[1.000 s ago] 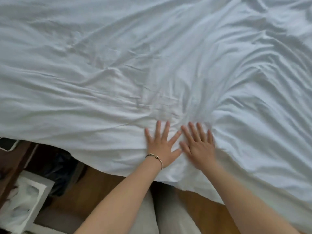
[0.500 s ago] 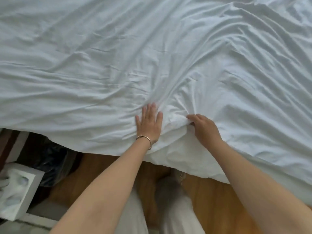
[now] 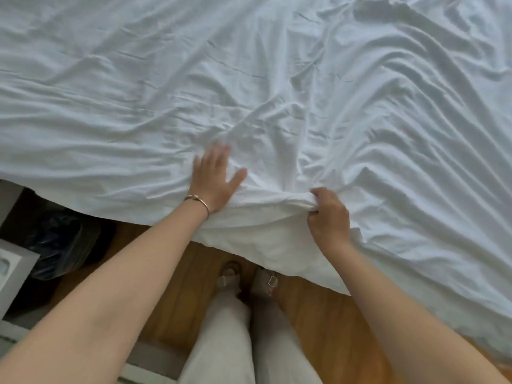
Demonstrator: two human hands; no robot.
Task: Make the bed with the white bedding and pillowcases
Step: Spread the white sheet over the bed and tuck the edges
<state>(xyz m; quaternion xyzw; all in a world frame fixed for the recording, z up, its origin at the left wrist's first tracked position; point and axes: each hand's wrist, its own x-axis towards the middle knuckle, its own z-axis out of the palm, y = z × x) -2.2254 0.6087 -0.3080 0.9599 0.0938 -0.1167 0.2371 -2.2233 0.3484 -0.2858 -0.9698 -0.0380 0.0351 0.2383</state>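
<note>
A wrinkled white sheet [image 3: 249, 79] covers the bed and fills most of the view, its near edge hanging over the wooden floor. My left hand [image 3: 214, 178], with a thin bracelet at the wrist, presses flat on the sheet near that edge, fingers straight. My right hand [image 3: 327, 214] grips a bunched fold of the sheet just right of the left hand, fingers curled round the cloth. Creases fan out from that fold. No pillowcase is in sight.
Wooden floor [image 3: 171, 286] runs below the bed's edge, where my feet in sandals [image 3: 249, 278] stand. At the left are a dark bag [image 3: 55, 245] and a white box [image 3: 13, 275] beside the bed.
Both hands lay flat side by side on the sheet a second ago. My right hand has since curled and gathered a fold of cloth, pulling it toward me; the left stays flat.
</note>
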